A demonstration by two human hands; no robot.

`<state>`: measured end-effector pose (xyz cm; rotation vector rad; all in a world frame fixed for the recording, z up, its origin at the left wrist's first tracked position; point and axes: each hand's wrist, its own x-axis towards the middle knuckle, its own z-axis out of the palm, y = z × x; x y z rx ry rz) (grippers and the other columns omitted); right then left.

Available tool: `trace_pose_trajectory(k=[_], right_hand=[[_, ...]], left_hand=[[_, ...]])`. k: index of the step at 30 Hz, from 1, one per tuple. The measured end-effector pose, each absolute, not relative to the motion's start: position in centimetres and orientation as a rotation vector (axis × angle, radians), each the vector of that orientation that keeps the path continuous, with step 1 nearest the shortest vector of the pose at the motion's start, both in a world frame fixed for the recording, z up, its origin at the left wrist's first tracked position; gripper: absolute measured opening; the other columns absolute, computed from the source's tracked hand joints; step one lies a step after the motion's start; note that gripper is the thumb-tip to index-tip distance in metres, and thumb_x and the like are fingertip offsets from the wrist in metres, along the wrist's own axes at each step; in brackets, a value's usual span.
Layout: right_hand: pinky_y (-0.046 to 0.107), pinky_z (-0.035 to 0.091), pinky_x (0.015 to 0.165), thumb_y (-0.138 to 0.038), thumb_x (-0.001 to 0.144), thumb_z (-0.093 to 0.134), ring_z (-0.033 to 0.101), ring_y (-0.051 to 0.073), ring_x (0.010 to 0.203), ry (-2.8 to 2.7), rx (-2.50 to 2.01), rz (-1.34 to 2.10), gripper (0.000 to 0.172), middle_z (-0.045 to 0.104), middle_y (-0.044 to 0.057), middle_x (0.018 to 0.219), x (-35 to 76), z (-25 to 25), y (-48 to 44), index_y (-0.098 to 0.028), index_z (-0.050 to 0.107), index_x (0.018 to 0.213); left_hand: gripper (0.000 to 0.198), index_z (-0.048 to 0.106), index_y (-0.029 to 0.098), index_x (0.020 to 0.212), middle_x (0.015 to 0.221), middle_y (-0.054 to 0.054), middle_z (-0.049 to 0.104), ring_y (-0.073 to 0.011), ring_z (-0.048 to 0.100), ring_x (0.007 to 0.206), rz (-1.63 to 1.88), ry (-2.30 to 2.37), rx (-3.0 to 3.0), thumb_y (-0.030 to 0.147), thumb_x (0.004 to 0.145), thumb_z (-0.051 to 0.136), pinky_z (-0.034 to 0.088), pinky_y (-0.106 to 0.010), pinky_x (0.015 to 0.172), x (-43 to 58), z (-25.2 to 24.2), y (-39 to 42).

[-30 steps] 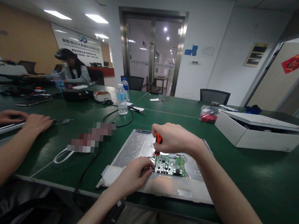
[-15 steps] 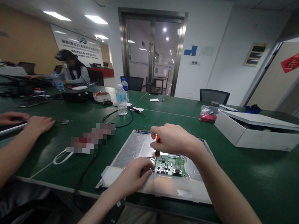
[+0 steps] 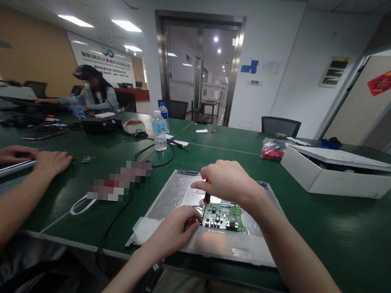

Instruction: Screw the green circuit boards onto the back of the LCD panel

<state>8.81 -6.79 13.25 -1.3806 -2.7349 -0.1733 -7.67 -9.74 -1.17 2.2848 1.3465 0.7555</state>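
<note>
A silver metal panel (image 3: 174, 195) lies flat on the green table (image 3: 312, 220) in front of me, with a small green circuit board (image 3: 222, 216) on it. My right hand (image 3: 228, 182) is closed round a screwdriver (image 3: 207, 194) with an orange and black handle, held upright with its tip at the board's upper left corner. My left hand (image 3: 174, 229) rests on the panel, its fingers curled against the board's left edge; whether they pinch anything is hidden.
A co-worker's hands (image 3: 48, 160) lie at the left on a grey flat device (image 3: 3, 171). Cables (image 3: 113, 221), water bottles (image 3: 159, 129), an open white box (image 3: 337, 170) and a red bag (image 3: 273, 149) are on the table. Another person sits far left.
My right hand has shifted slightly on the screwdriver handle, its fingers now reaching further left. The left hand and the board have stayed in place.
</note>
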Motion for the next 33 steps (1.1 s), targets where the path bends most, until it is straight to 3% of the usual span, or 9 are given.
trace_pose_trajectory(k=[3, 7, 14, 18, 22, 26, 33], right_hand=[[0.028, 0.038, 0.058, -0.041, 0.087, 0.05, 0.065, 0.024, 0.08, -2.753, -1.275, -0.151, 0.031, 0.07, 0.01, 0.088, 9.2, 13.3, -6.8, -0.017, 0.065, 0.101], [0.026, 0.034, 0.054, -0.027, 0.077, 0.057, 0.064, 0.022, 0.079, -2.819, -1.119, -0.056, 0.038, 0.07, 0.007, 0.092, 10.0, 13.5, -6.9, -0.018, 0.056, 0.114], [0.028, 0.036, 0.058, -0.05, 0.087, 0.05, 0.064, 0.026, 0.086, -2.785, -1.28, -0.098, 0.04, 0.07, 0.011, 0.098, 9.5, 13.4, -6.6, -0.017, 0.062, 0.107], [0.027, 0.033, 0.055, -0.041, 0.094, 0.041, 0.064, 0.023, 0.08, -2.789, -1.258, -0.003, 0.033, 0.07, 0.009, 0.091, 9.5, 13.3, -6.5, -0.018, 0.063, 0.101], [0.025, 0.032, 0.056, -0.024, 0.085, 0.05, 0.06, 0.019, 0.077, -2.816, -1.108, 0.129, 0.021, 0.069, 0.007, 0.09, 10.1, 13.3, -6.6, -0.018, 0.06, 0.103], [0.023, 0.032, 0.057, -0.013, 0.076, 0.054, 0.055, 0.015, 0.072, -2.857, -0.941, 0.19, 0.025, 0.066, 0.004, 0.087, 10.4, 13.2, -6.5, -0.017, 0.055, 0.101], [0.022, 0.033, 0.058, -0.008, 0.073, 0.057, 0.051, 0.014, 0.074, -2.921, -0.849, 0.271, 0.028, 0.062, 0.003, 0.091, 10.6, 13.4, -6.6, -0.018, 0.053, 0.098]], left_hand=[[0.014, 0.064, 0.018, 0.082, 0.08, -0.004, 0.065, -0.0188, 0.058, 0.075, 0.747, 1.342, 2.28, 0.017, 0.078, 0.05, 0.041, -0.027, 0.068, -7.7, -1.1, -9.8], [0.014, 0.064, 0.018, 0.082, 0.078, -0.003, 0.064, -0.0187, 0.058, 0.075, 0.749, 1.328, 2.288, 0.017, 0.078, 0.05, 0.04, -0.027, 0.067, -7.7, -1.2, -9.8], [0.013, 0.063, 0.018, 0.084, 0.079, -0.003, 0.064, -0.0187, 0.058, 0.075, 0.782, 1.313, 2.289, 0.016, 0.078, 0.051, 0.04, -0.027, 0.067, -7.8, -1.7, -9.5], [0.013, 0.063, 0.018, 0.084, 0.08, -0.004, 0.065, -0.0188, 0.058, 0.075, 0.771, 1.326, 2.284, 0.017, 0.078, 0.051, 0.041, -0.027, 0.068, -7.8, -1.5, -9.6], [0.014, 0.063, 0.018, 0.082, 0.078, -0.003, 0.064, -0.0187, 0.058, 0.076, 0.752, 1.33, 2.292, 0.017, 0.078, 0.05, 0.041, -0.027, 0.068, -7.8, -1.3, -9.7], [0.014, 0.063, 0.018, 0.082, 0.08, -0.004, 0.065, -0.0186, 0.058, 0.076, 0.759, 1.322, 2.289, 0.017, 0.078, 0.049, 0.041, -0.027, 0.069, -7.7, -1.3, -9.7], [0.014, 0.063, 0.018, 0.082, 0.08, -0.004, 0.065, -0.0187, 0.058, 0.076, 0.761, 1.315, 2.286, 0.017, 0.078, 0.05, 0.042, -0.027, 0.069, -7.8, -1.2, -9.7]])
